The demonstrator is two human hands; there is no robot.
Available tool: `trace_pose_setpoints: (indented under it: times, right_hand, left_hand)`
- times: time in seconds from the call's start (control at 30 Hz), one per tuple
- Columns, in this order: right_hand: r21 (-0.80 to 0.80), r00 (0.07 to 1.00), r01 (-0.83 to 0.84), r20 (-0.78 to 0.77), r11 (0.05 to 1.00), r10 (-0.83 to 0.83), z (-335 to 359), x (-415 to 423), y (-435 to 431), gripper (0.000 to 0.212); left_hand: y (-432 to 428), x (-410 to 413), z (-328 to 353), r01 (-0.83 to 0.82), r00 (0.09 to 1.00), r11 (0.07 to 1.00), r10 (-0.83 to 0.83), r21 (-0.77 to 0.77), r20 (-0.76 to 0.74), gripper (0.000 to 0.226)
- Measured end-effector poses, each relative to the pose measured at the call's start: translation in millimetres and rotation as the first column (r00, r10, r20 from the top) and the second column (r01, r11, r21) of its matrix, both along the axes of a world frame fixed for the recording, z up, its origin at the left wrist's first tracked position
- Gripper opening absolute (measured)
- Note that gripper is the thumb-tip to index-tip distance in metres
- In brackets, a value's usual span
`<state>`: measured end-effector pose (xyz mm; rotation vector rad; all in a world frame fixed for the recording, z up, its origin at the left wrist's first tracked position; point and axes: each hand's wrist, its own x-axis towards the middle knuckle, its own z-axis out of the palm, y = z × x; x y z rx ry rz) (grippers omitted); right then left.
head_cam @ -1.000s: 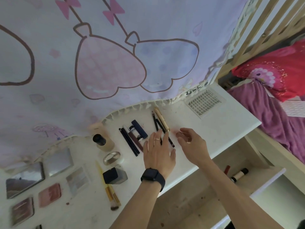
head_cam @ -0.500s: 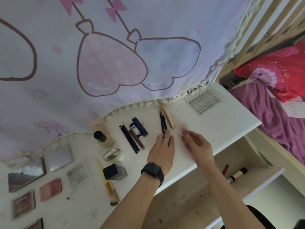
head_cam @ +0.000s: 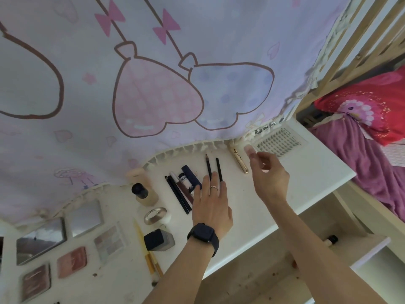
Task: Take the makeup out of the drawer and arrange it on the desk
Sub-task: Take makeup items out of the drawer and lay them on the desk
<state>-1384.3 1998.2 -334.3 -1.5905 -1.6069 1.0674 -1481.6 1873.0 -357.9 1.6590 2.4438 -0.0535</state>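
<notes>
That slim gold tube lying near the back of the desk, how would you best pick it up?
Pinch the gold tube around mid-length, across its narrow width, coming from above. It lies flat on the desk, long and slim, with bare surface along both long sides. The right hand hovers just beside it, so it seems best placed.

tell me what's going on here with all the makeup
A person is laying makeup out on the white desk. The left hand lies flat, touching two black pencils. The right hand hovers empty beside a gold tube. The drawer below is open, with a black-capped tube inside.
</notes>
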Motion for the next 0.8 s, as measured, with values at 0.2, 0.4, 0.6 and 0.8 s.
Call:
trace_pose_setpoints:
  times: [0.2, 0.4, 0.6, 0.8]
  right_hand:
    - [0.018, 0.903, -0.34, 0.287, 0.94, 0.321, -23.0, -20.7, 19.7, 0.032]
    - [0.11, 0.795, -0.556, 0.357, 0.824, 0.49, -28.5, -26.4, 4.0, 0.037]
    - [-0.069, 0.802, -0.581, 0.121, 0.811, 0.585, -28.9, -21.6, -1.2, 0.05]
    - [-0.127, 0.772, -0.593, 0.193, 0.795, 0.606, -35.8, -8.1, -4.9, 0.053]
  left_hand:
    - [-7.7, -11.1, -10.3, -0.01, 0.998, 0.999, 0.012, -0.042, 0.064, 0.08]
    - [-6.7, -10.9, -15.9, -0.117, 0.982, 0.993, 0.115, 0.003, 0.148, 0.081]
    - [-10.1, -12.4, -17.7, -0.147, 0.975, 0.986, 0.132, 0.076, 0.179, 0.08]
    - [-13.1, -12.9, -19.4, -0.153, 0.961, 0.98, 0.118, 0.127, 0.25, 0.089]
